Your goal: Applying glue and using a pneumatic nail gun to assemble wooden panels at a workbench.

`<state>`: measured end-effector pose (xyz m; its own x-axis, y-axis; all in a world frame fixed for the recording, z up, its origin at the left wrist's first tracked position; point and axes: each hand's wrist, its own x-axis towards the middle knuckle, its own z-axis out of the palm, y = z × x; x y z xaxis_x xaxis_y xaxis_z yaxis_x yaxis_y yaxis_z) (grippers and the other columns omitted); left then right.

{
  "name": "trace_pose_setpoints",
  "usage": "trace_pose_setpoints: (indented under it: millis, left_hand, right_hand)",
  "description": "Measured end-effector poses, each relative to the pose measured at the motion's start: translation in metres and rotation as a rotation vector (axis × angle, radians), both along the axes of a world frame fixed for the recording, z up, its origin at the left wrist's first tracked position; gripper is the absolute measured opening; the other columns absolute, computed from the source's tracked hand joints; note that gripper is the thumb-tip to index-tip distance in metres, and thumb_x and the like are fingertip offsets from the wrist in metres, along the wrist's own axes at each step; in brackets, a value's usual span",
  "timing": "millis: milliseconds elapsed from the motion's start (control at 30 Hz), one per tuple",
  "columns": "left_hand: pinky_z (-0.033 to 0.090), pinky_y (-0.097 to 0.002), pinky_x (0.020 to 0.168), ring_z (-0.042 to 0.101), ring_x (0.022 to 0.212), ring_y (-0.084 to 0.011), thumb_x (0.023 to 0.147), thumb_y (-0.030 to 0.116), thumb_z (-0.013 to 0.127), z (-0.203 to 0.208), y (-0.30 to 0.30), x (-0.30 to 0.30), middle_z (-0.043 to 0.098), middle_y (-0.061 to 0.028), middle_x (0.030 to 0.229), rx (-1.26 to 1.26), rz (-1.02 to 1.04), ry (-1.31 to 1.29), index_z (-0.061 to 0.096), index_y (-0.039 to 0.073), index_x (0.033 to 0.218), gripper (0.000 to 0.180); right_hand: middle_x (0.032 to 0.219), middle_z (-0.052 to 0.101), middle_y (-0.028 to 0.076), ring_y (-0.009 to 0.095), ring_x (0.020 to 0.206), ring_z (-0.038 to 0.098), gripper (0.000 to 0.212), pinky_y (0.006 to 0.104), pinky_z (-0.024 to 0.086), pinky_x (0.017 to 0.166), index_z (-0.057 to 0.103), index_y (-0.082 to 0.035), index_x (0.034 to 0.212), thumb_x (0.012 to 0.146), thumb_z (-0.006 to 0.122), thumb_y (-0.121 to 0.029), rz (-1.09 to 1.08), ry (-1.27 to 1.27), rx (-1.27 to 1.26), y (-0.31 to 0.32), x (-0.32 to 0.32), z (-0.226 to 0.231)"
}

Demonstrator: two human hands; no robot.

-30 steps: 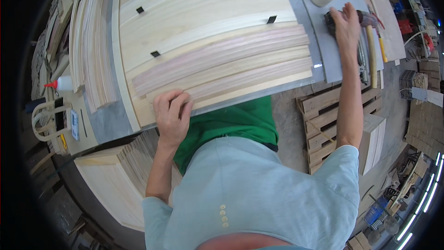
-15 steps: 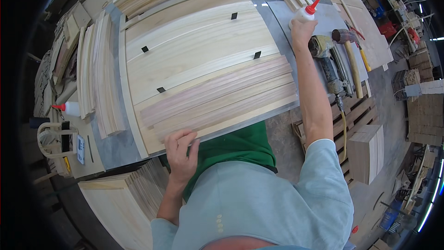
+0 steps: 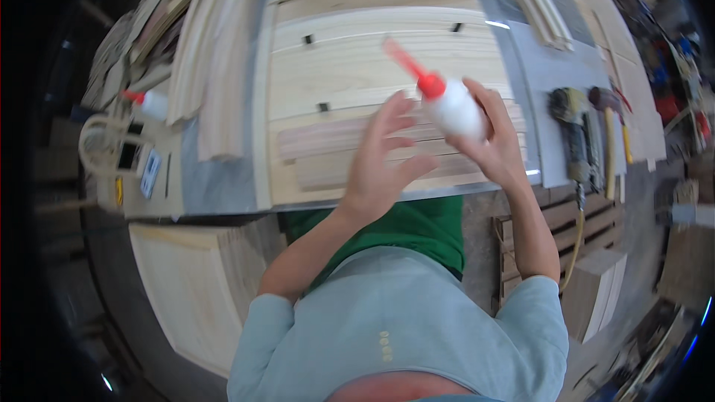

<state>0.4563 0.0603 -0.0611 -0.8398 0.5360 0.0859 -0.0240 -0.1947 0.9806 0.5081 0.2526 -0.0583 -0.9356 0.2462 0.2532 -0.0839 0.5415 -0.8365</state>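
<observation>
A white squeeze bottle (image 3: 456,109) with a red pointed nozzle is tilted up to the left over the workbench, gripped by my right hand (image 3: 495,134). My left hand (image 3: 381,160) is just left of the bottle, fingers apart and holding nothing. Beneath both hands lie pale wooden strips (image 3: 328,167), side by side on the near part of a wooden panel (image 3: 380,52). Small black pieces (image 3: 323,107) dot that panel, which has a light wooden strip (image 3: 265,112) along its left side. Motion smears the bottle's nozzle and parts of my hands.
Long boards (image 3: 227,67) are stacked at the left, near a second red-tipped bottle (image 3: 153,103). On the right lie a nail gun (image 3: 573,130) with a yellow hose and a mallet (image 3: 607,126). Panels (image 3: 186,275) stand below the bench at left; a pallet (image 3: 562,223) sits right.
My right hand has brought the squeeze bottle from the bench's far right to the middle, in front of me. My left hand has risen from the near edge toward it. The view has shifted.
</observation>
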Motion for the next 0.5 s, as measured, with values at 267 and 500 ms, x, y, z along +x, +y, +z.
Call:
trace_pose_setpoints:
  millis: [267,500]
  left_hand:
    - [0.045,-0.0278,0.089,0.055,0.102,-0.0143,0.08,0.005,0.069,-0.024,0.025,0.0,0.054,-0.0078,0.113,0.256,-0.067,-0.348,0.041,-0.002,0.127,0.055]
    - [0.045,-0.0295,0.089,0.053,0.104,-0.0155,0.081,0.01,0.069,-0.024,0.028,0.011,0.055,-0.0094,0.112,0.282,-0.05,-0.34,0.041,-0.003,0.128,0.056]
  right_hand:
    - [0.132,0.044,0.012,0.027,0.118,0.046,0.079,0.0403,0.035,0.102,0.034,-0.005,0.138,0.073,0.075,-0.021,-0.041,0.12,-0.887,-0.046,0.029,-0.043]
    - [0.137,0.041,0.014,0.03,0.124,0.043,0.068,0.0452,0.031,0.107,0.034,-0.006,0.137,0.083,0.068,-0.03,-0.045,0.312,-1.536,-0.072,0.025,-0.052]
